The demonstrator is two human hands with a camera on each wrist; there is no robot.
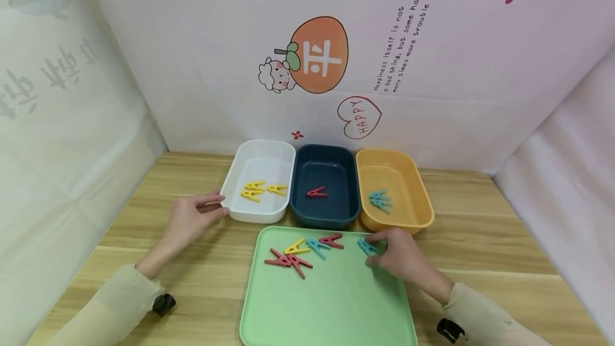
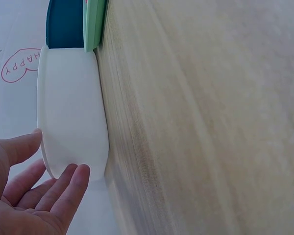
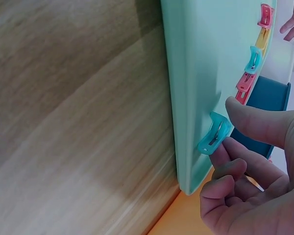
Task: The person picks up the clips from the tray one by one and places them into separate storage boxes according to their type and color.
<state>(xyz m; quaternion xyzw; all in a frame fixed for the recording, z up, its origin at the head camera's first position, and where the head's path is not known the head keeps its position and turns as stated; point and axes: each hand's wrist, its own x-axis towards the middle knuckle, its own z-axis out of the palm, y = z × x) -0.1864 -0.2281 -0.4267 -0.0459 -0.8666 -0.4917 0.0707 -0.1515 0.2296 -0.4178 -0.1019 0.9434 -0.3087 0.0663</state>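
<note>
My left hand (image 1: 192, 221) is at the near left corner of the white bin (image 1: 255, 217); in the left wrist view its thumb touches the rim and its fairly straight fingers lie along the outer wall. My right hand (image 1: 401, 255) reaches over the far right corner of the green tray (image 1: 331, 303). Its thumb and index finger stand apart on either side of a blue clothespin (image 3: 214, 134), the index fingertip right at the clip's end. Farther left on the tray lie red clothespins (image 1: 299, 265), a yellow clothespin (image 1: 297, 247) and another blue clothespin (image 1: 317, 247).
Beyond the tray, the white bin holds yellow clothespins (image 1: 251, 195). A dark blue bin (image 1: 326, 220) beside it has one red clothespin (image 1: 317, 192), and an orange bin (image 1: 408, 196) holds blue clothespins (image 1: 380, 201). A printed cloth (image 1: 216, 68) hangs behind the wooden table (image 1: 480, 234).
</note>
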